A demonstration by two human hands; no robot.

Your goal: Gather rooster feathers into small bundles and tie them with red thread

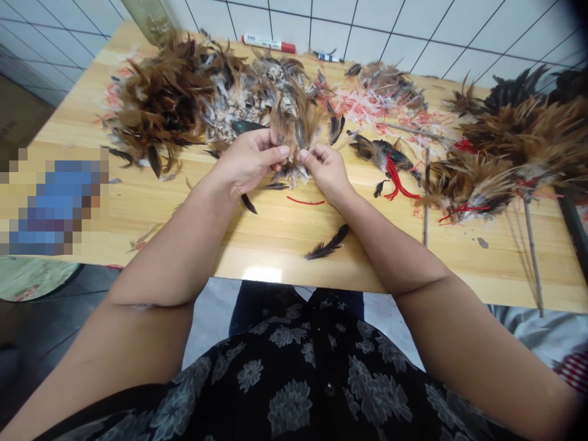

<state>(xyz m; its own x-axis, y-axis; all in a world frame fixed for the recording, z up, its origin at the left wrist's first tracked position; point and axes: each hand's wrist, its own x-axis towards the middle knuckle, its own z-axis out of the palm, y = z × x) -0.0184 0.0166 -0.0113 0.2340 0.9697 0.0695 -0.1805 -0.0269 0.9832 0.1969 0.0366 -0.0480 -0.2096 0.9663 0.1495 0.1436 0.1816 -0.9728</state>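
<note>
Both hands meet over the middle of the table, pinching brown feathers [309, 119] whose pale quill ends point toward me. My left hand [255, 156] is closed, thumb against fingers, at the left side of the feathers. On the other side my right hand [326, 170] pinches its own part of them. Just below lies a short red string [305, 201] on the wood. A single dark feather [327, 243] rests nearer the table's front edge. Right of my right hand is a small dark feather bundle [386, 156] with red strings [395, 177] trailing from it.
A big brown feather pile [160, 104] covers the back left of the table [275, 245]. Pink and white shreds [367, 104] lie behind my hands, with a red-capped marker [269, 43] by the tiled wall. Feather bundles on thin sticks [533, 257] occupy the right.
</note>
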